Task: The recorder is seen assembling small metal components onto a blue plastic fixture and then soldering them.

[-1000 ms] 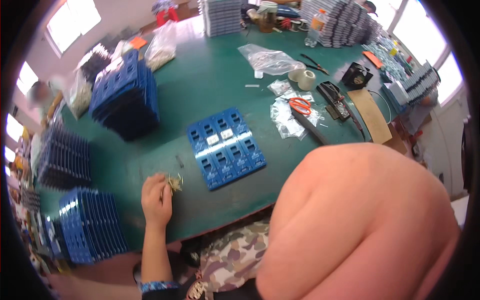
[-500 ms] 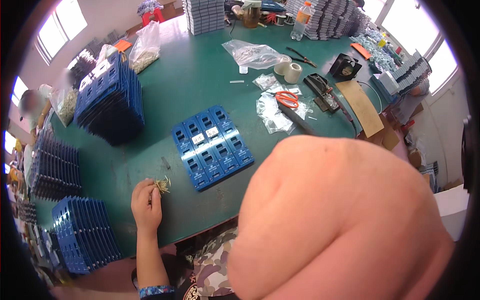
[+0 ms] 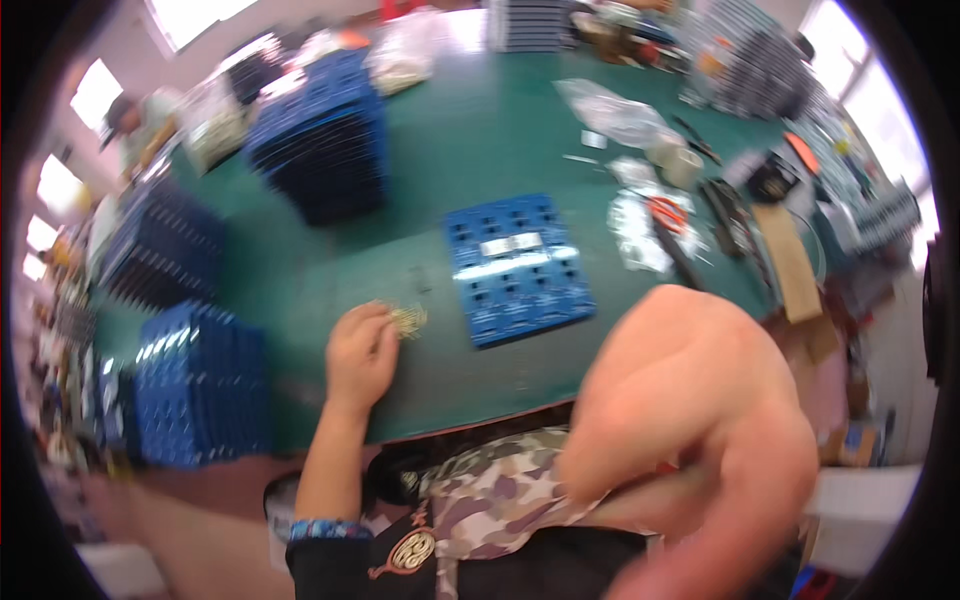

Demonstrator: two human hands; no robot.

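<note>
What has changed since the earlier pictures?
The bare right hand looks smaller, so it has probably drawn away from the camera; the view swung, shifting the green tabletop rightward and upward. No grasp or release shows. Unchanged: left hand at the thin yellowish strands, beside the flat blue slotted panel.

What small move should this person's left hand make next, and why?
Probably ease the left hand right, toward the blue panel: thin golden pins are bunched at its fingertips, and the panel lies flat close by.
</note>
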